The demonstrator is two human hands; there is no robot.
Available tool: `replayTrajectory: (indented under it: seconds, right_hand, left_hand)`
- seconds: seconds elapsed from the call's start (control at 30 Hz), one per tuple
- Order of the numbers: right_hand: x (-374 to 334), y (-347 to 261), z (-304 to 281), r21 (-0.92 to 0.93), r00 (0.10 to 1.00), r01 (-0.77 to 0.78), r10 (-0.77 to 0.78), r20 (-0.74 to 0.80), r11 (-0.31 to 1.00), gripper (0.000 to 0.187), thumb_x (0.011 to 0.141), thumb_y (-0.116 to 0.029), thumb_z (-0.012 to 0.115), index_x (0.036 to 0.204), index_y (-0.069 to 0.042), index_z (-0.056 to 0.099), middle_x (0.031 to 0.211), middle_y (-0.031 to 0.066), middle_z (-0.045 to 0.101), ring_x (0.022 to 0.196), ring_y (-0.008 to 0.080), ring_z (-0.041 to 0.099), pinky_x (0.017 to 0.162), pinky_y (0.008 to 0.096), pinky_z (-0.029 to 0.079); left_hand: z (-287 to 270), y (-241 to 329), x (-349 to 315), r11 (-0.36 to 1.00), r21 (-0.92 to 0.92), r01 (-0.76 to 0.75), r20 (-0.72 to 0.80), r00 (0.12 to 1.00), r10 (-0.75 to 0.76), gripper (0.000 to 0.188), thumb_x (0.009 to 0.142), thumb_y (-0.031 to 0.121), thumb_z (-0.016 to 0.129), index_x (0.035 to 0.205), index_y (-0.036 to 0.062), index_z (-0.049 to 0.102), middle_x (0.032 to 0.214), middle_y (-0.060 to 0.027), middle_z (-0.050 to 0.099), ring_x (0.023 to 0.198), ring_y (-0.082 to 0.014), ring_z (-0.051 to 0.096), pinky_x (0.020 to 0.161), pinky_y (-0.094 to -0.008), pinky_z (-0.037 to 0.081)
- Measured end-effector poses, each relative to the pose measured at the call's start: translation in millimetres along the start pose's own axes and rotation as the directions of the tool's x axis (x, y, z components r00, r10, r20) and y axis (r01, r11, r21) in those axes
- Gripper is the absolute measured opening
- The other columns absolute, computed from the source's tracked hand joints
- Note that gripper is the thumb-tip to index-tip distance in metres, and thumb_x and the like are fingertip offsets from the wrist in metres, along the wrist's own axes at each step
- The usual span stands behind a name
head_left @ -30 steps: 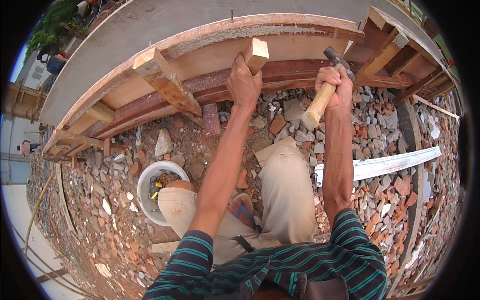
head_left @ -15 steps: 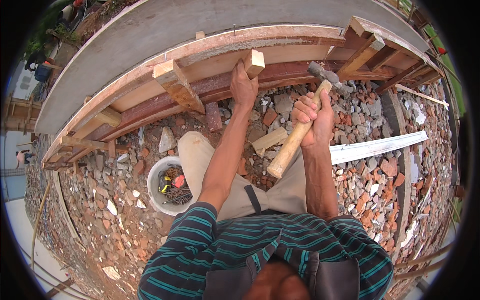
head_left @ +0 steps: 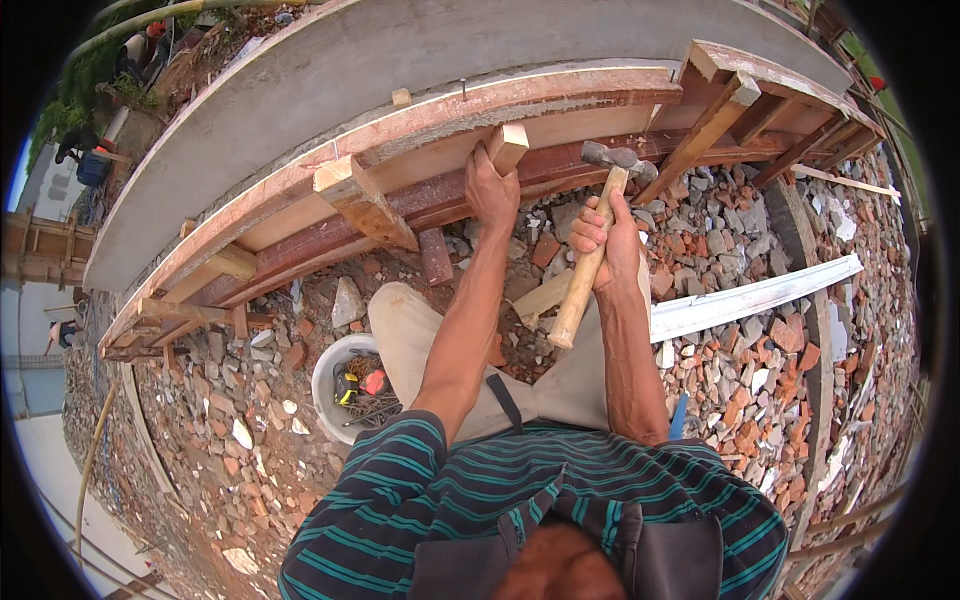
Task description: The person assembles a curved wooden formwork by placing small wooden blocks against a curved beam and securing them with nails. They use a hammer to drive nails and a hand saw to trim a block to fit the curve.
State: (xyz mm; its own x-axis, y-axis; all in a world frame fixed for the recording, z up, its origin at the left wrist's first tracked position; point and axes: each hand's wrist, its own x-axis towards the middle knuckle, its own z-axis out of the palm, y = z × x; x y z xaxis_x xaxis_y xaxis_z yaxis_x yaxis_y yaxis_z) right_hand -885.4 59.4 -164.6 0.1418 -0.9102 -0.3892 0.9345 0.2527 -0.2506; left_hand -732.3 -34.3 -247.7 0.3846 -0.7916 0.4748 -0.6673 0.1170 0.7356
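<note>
My left hand (head_left: 492, 192) is closed around a short wooden block (head_left: 508, 147), held against the inner side of the timber formwork (head_left: 430, 205) just under its top rail. In my right hand (head_left: 610, 238) is a hammer (head_left: 580, 300), gripped by its pale wooden handle with the dark metal head up and a little to the right of the block. The head is apart from the block. A nail (head_left: 463, 88) sticks up from the top rail beyond my left hand. A wooden brace (head_left: 365, 205) stands left of that hand.
A white bucket (head_left: 325, 385) with nails, a tape measure and a red item sits by my left knee. Broken brick and rubble (head_left: 750, 400) cover the ground. A white strip (head_left: 755, 300) lies at right, and a grey concrete wall (head_left: 400, 45) runs behind the formwork.
The hammer and my right hand have shifted left, nearer the block. My left hand keeps its hold on the block. The whole view has tilted slightly.
</note>
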Motion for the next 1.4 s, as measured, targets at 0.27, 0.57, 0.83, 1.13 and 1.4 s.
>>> replayTrajectory:
  seconds: [0.27,0.57,0.83,1.13,1.4]
  right_hand:
    - [67.9,23.7,16.7,-0.049,0.927,-0.361,0.364,0.09,0.931,0.029,0.099,-0.032,0.052,0.084,-0.008,0.049,0.06,-0.004,0.039,0.042,0.0056,0.037,0.037,0.0224,0.033]
    - [93.9,-58.3,-42.5,0.306,0.981,0.193,-0.178,-0.075,0.932,0.037,0.099,-0.038,0.042,0.076,-0.01,0.04,0.059,-0.0044,0.039,0.044,0.0081,0.04,0.042,0.0245,0.037]
    - [82.8,-10.1,6.8,-0.012,0.784,-0.601,0.592,0.186,0.799,0.028,0.097,-0.033,0.054,0.088,-0.008,0.045,0.061,-0.0041,0.038,0.044,0.0049,0.037,0.036,0.0207,0.031]
    - [101.9,-44.9,-8.1,0.166,0.92,0.363,-0.326,-0.217,0.917,0.034,0.102,-0.039,0.039,0.08,-0.013,0.04,0.061,-0.0025,0.037,0.044,0.0094,0.037,0.041,0.0273,0.037]
    - [80.9,-11.6,13.3,-0.143,0.876,-0.452,0.469,0.114,0.88,0.028,0.1,-0.034,0.049,0.086,-0.01,0.043,0.061,-0.0047,0.037,0.044,0.0056,0.038,0.038,0.0214,0.033]
  left_hand:
    - [8.8,-3.1,-0.2,0.995,-0.019,0.098,-0.055,0.994,-0.099,0.055,0.074,0.008,0.071,0.124,-0.0055,0.053,0.112,-0.0259,0.06,0.099,-0.0453,0.061,0.082,-0.0514,0.05]
    - [6.9,0.4,-1.3,0.996,-0.037,0.078,-0.152,0.985,-0.083,0.048,0.076,0.013,0.066,0.12,-0.0021,0.059,0.102,-0.0251,0.065,0.096,-0.0421,0.064,0.083,-0.0472,0.05]
    - [5.4,-10.7,-2.6,0.986,-0.041,0.164,-0.025,0.986,-0.165,0.05,0.076,0.013,0.068,0.121,-0.0042,0.055,0.102,-0.0278,0.064,0.094,-0.0465,0.063,0.079,-0.0508,0.05]
    - [14.2,-6.2,1.5,0.998,-0.057,0.04,-0.164,0.985,-0.049,0.03,0.078,0.015,0.068,0.104,0.0006,0.06,0.084,-0.0222,0.066,0.081,-0.0411,0.066,0.069,-0.0472,0.051]
    - [7.4,-27.1,-0.7,0.979,-0.166,0.121,-0.172,0.974,-0.15,0.034,0.082,0.019,0.07,0.108,0.0012,0.059,0.082,-0.021,0.068,0.081,-0.04,0.068,0.07,-0.0475,0.052]
